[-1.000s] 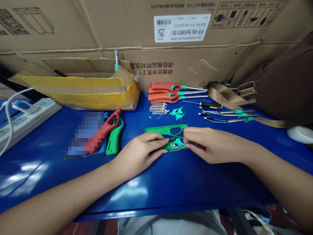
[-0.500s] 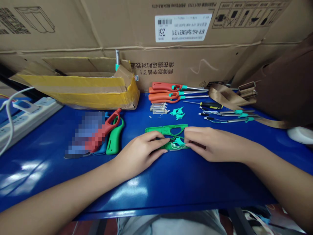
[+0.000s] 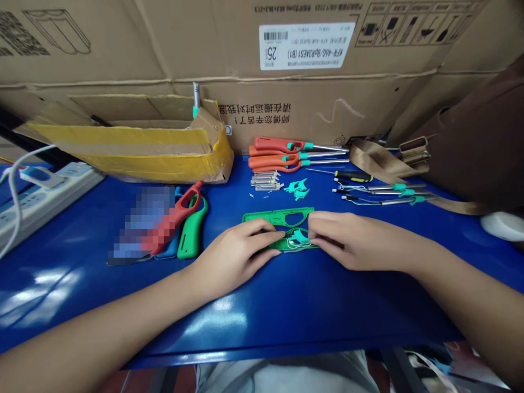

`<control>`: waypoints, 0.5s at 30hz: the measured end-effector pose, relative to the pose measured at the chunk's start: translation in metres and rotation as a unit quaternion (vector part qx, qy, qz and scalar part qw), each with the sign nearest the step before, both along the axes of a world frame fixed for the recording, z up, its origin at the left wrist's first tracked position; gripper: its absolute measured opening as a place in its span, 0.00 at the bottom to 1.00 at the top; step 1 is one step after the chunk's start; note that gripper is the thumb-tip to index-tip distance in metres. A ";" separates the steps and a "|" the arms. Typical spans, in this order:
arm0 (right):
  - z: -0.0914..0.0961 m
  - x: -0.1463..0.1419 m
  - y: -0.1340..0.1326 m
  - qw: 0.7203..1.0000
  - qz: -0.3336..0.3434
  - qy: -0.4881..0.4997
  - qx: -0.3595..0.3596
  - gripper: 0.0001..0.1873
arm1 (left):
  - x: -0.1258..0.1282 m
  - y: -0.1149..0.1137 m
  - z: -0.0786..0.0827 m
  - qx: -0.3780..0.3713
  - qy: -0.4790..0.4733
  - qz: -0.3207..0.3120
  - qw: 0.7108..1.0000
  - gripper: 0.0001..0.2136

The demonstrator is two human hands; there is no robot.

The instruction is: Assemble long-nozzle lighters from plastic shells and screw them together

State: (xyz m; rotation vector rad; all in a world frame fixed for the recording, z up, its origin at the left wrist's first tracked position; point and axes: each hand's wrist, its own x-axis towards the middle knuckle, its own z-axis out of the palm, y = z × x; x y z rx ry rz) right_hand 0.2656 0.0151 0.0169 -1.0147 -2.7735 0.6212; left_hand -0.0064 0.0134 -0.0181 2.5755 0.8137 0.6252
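A green lighter shell half point(image 3: 291, 241) lies on the blue table point(image 3: 262, 305) with a teal trigger piece and thin white wires in it. My left hand point(image 3: 233, 256) pinches its left end, fingers closed. My right hand point(image 3: 352, 240) grips its right end, fingers pressed together over the teal part. A second green shell half point(image 3: 278, 216) lies just behind, touching neither hand.
Behind are orange lighters point(image 3: 282, 154), metal tubes point(image 3: 264, 181), loose teal triggers point(image 3: 298, 189), nozzle rods with a screwdriver point(image 3: 380, 191). Red and green shells point(image 3: 188, 218) lie left, by a taped cardboard box point(image 3: 135, 147) and power strip point(image 3: 45, 191). A brown bag point(image 3: 478, 136) stands right.
Almost nothing differs. Both hands stay on the green shell half; the fingertips shift only slightly over the teal part.
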 end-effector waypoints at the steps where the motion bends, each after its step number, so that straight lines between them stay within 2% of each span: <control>1: 0.000 0.000 0.000 1.000 0.001 -0.001 0.002 0.11 | 0.000 0.000 0.000 0.002 0.001 0.000 1.000 0.14; 8: -0.004 -0.001 -0.002 0.998 0.008 -0.036 0.046 0.10 | 0.000 -0.001 0.000 0.030 0.033 0.007 0.999 0.15; 15: -0.004 -0.001 -0.004 0.985 0.037 -0.090 0.140 0.11 | 0.002 -0.006 0.007 0.055 0.061 0.001 0.997 0.16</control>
